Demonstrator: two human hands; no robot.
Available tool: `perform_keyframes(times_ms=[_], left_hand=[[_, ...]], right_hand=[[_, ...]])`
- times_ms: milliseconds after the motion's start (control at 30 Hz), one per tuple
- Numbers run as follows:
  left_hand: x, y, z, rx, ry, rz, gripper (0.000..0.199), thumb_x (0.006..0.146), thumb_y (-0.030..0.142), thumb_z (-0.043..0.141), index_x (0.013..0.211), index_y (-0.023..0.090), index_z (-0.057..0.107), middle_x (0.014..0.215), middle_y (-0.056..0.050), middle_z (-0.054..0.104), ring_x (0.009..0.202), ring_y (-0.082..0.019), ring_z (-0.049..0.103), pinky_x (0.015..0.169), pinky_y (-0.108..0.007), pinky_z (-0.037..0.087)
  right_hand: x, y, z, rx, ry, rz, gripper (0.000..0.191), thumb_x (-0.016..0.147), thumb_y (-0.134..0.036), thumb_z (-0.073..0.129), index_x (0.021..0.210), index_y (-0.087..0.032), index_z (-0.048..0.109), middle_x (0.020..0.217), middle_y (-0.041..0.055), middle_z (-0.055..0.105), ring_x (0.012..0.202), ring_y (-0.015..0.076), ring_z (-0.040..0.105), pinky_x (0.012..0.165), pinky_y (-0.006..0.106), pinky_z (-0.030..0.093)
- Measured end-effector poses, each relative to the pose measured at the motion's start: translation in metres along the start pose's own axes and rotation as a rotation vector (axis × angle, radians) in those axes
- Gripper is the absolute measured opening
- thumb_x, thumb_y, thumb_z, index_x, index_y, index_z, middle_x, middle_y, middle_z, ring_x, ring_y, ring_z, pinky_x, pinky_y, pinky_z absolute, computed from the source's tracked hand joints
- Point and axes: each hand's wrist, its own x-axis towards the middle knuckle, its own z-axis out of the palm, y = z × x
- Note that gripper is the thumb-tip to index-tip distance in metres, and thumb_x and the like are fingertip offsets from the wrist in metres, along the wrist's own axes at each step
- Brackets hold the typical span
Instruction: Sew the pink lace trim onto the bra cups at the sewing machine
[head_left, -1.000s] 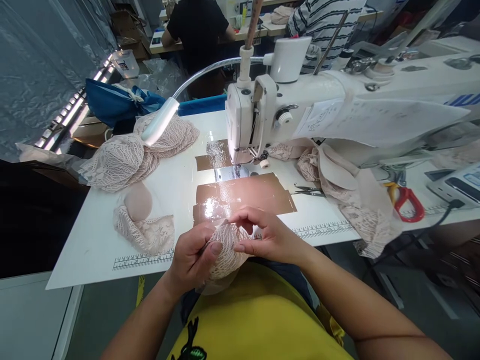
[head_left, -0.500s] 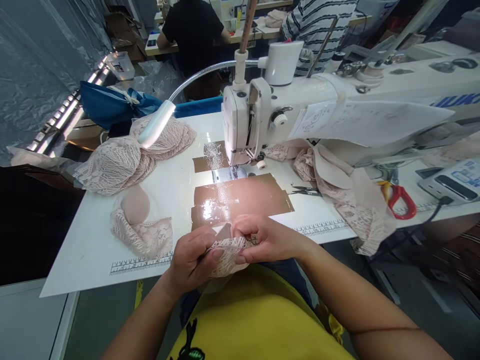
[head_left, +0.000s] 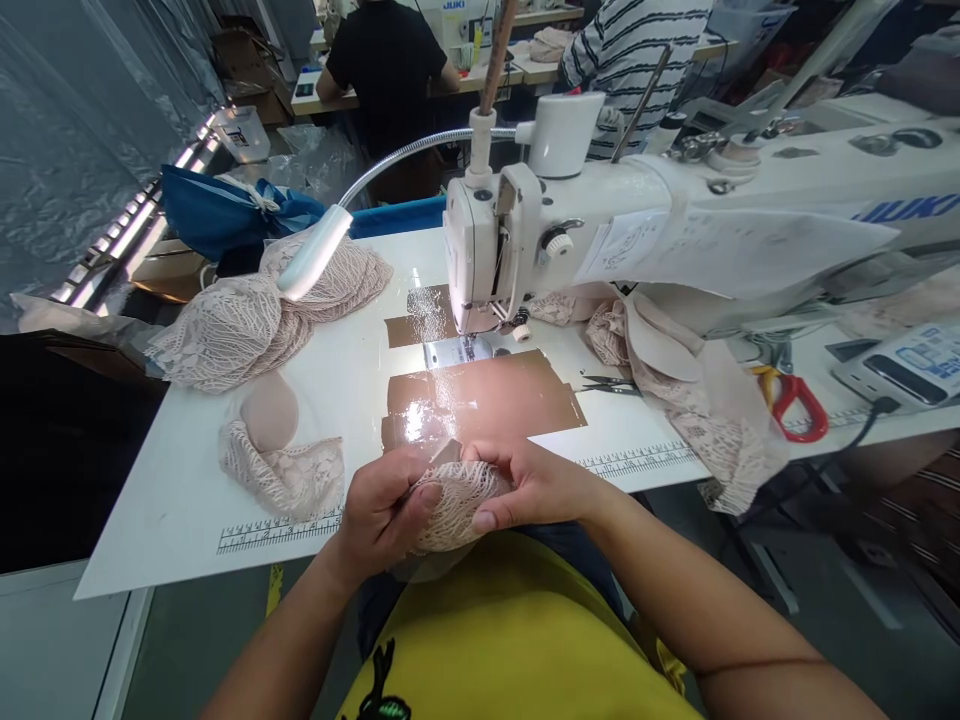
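Note:
Between my hands, at the table's front edge, is a beige lace bra cup. My left hand grips its left side, thumb on the lace. On the other side my right hand pinches the cup, with the thumb in front and the fingers behind. A plain smooth edge of the cup shows above the lace. Beyond the hands stands a white sewing machine, its needle area over a metal plate. Left of my hands lies another lace piece with a smooth beige cup.
Stacked lace cups lie at the left under a lamp. To the right are thread snips, a heap of lace pieces, red-handled scissors and a white control box. Two people sit beyond the machine.
The lace cup has turned and spread between my hands, so more of its rounded lace face shows. Both hands stay on it in nearly the same place.

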Motion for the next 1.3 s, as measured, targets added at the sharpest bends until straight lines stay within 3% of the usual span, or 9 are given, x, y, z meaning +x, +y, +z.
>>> perform_keyframes(times_ms=[233,367,567,733,967,1033,1133,1200,1300], left_hand=[[-0.005,-0.006,-0.005,-0.034,0.063,-0.09,0.014,0.09,0.021,0.052,0.08,0.018,0.061,0.073,-0.002,0.06,0.064,-0.013,0.054,0.059,-0.024,0.043],[0.002,-0.005,0.0,-0.177,-0.031,-0.188,0.015,0.089,0.023,0.056,0.078,0.017,0.064,0.075,-0.003,0.06,0.067,-0.014,0.054,0.064,-0.025,0.045],[-0.001,0.001,0.005,-1.031,0.38,-0.739,0.032,0.088,0.049,0.053,0.092,0.019,0.064,0.09,-0.005,0.067,0.09,-0.022,0.064,0.083,-0.035,0.052],[-0.014,0.015,0.029,-1.49,0.259,-0.793,0.076,0.074,0.073,0.056,0.127,0.02,0.054,0.128,-0.012,0.059,0.127,-0.032,0.047,0.105,-0.046,0.04],[-0.011,0.007,0.05,-1.172,0.36,-0.907,0.041,0.069,0.005,0.066,0.108,0.018,0.067,0.097,-0.005,0.072,0.094,-0.021,0.065,0.086,-0.033,0.052],[-0.016,0.007,0.042,-1.126,0.211,-0.859,0.012,0.075,0.011,0.065,0.083,0.017,0.072,0.073,-0.004,0.07,0.074,-0.018,0.065,0.074,-0.031,0.053],[-0.023,0.013,0.013,-1.012,-0.286,-0.667,0.024,0.082,0.019,0.065,0.057,0.016,0.066,0.056,-0.004,0.062,0.058,-0.014,0.059,0.061,-0.027,0.048],[-0.022,0.019,-0.01,-0.804,-0.414,-0.492,0.018,0.085,0.025,0.062,0.071,0.018,0.071,0.071,-0.006,0.067,0.066,-0.016,0.061,0.065,-0.029,0.049],[-0.011,0.024,-0.034,-0.341,-0.105,-0.394,0.049,0.074,0.028,0.075,0.121,0.029,0.061,0.123,-0.005,0.061,0.113,-0.024,0.055,0.097,-0.034,0.044]], right_hand=[[-0.001,0.002,0.0,0.024,-0.055,-0.102,0.03,0.088,-0.041,0.06,0.089,-0.012,0.069,0.096,0.0075,0.063,0.092,0.0192,0.057,0.089,0.034,0.043],[0.005,0.006,0.008,0.031,0.078,-0.068,0.033,0.083,-0.045,0.065,0.082,-0.013,0.071,0.083,0.0052,0.064,0.081,0.0174,0.058,0.078,0.03,0.046],[0.0,0.018,0.016,0.267,0.498,-0.003,0.037,0.065,-0.049,0.078,0.058,-0.015,0.065,0.062,0.0004,0.06,0.059,0.0144,0.054,0.058,0.027,0.046],[0.005,0.017,0.025,0.415,0.733,-0.108,0.031,0.066,-0.049,0.078,0.069,-0.019,0.072,0.069,0.001,0.066,0.066,0.0168,0.059,0.066,0.03,0.05],[0.018,0.015,0.036,0.458,0.705,-0.088,0.023,0.065,-0.037,0.08,0.062,-0.018,0.069,0.062,-0.0015,0.063,0.06,0.0122,0.054,0.062,0.025,0.046],[0.018,0.014,0.03,0.585,0.801,-0.129,0.025,0.062,-0.037,0.082,0.061,-0.018,0.066,0.061,-0.0033,0.061,0.057,0.0099,0.052,0.06,0.024,0.045],[0.012,0.006,0.018,0.559,0.801,-0.119,0.028,0.059,-0.038,0.084,0.067,-0.019,0.065,0.067,-0.0027,0.063,0.061,0.0108,0.054,0.062,0.024,0.047],[0.008,-0.001,0.014,0.425,0.65,-0.058,0.028,0.06,-0.036,0.084,0.069,-0.018,0.064,0.07,-0.0016,0.063,0.063,0.0119,0.056,0.062,0.025,0.047],[0.004,-0.01,0.018,0.198,0.366,-0.026,0.022,0.069,-0.032,0.079,0.072,-0.017,0.063,0.073,-0.0009,0.062,0.066,0.0117,0.056,0.061,0.023,0.046]])
